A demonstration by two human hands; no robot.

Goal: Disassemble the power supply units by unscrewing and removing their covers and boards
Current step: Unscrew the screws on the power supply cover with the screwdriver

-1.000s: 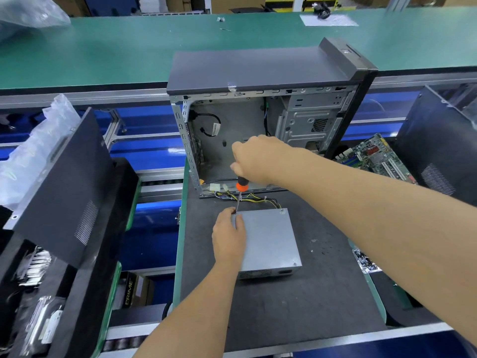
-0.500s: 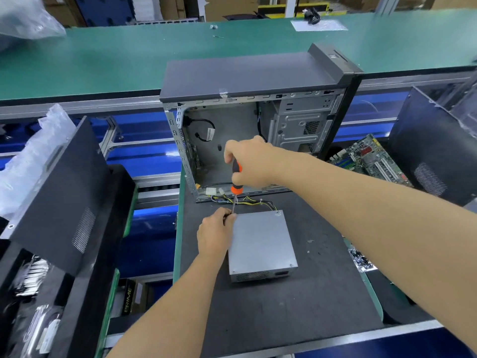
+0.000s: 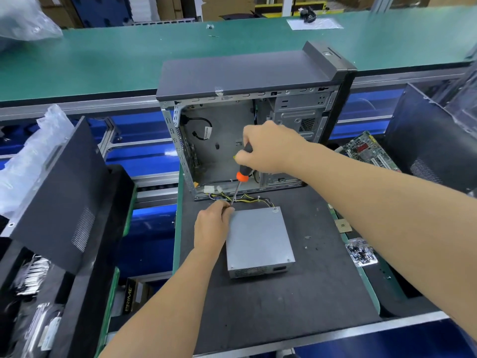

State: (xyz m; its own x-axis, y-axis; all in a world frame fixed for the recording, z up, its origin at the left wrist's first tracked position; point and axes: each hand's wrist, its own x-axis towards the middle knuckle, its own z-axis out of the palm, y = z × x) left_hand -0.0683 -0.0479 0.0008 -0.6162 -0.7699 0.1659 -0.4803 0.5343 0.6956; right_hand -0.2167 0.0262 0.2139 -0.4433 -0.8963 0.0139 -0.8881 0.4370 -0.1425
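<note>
On the dark mat at centre, I have the screwdriver (image 3: 238, 180) set at the power supply unit's (image 3: 259, 241) far-left corner.

My right hand (image 3: 265, 148), coming in from 3 o'clock, is curled round the black-and-orange handle, the shaft slanting down toward 7 o'clock. My left hand (image 3: 211, 226), entering from 6 o'clock, rests on the unit's left edge with its fingertips pinched together at the screwdriver tip; whether they hold a screw I cannot tell. The grey unit lies flat, cover on, its yellow and black wire bundle (image 3: 247, 198) trailing toward 12 o'clock into the open computer case (image 3: 247, 120) standing just behind it. At 3 o'clock a motherboard (image 3: 366, 151) lies off the mat; at 9 o'clock a black side panel (image 3: 59, 192) leans tilted. Small screws (image 3: 361, 254) sit at the mat's right edge.
</note>
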